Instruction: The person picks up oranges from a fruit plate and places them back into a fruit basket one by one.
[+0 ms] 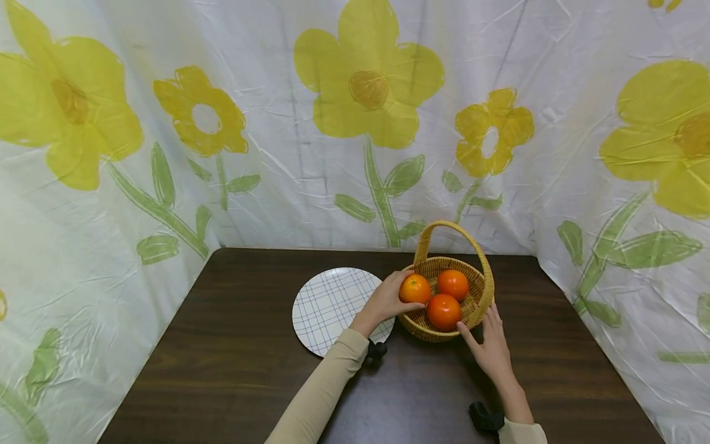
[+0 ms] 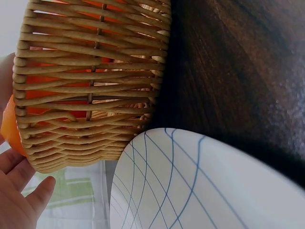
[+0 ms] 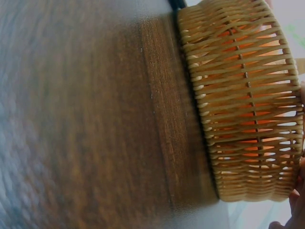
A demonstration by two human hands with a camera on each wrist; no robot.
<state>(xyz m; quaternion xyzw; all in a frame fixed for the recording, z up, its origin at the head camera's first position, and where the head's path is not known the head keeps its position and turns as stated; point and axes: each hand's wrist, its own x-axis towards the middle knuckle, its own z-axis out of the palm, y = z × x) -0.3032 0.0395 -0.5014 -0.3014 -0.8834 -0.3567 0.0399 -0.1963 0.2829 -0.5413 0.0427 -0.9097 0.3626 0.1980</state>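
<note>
In the head view a woven basket [image 1: 418, 333] with a tall arched handle holds three round fruits. My left hand [image 1: 386, 298] grips the leftmost fruit, an orange [image 1: 415, 288] with a small green stem mark, thumb on its near side and fingers at its far side. Beside it sit two smooth red-orange fruits, one nearer [image 1: 444, 312] and one farther back [image 1: 453, 284]. The right hand [image 1: 492, 345] touches the basket's near right side, thumb at the rim and fingers extended along the outside. In the left wrist view the orange [image 2: 12, 129] shows just past the basket's rim.
A round white plate [image 1: 327, 308] with a blue grid pattern lies directly left of the basket, partly under my left forearm. Both stand on a dark wooden table [image 1: 222, 370]. A white curtain [image 1: 266, 185] with yellow flowers hangs behind and at both sides.
</note>
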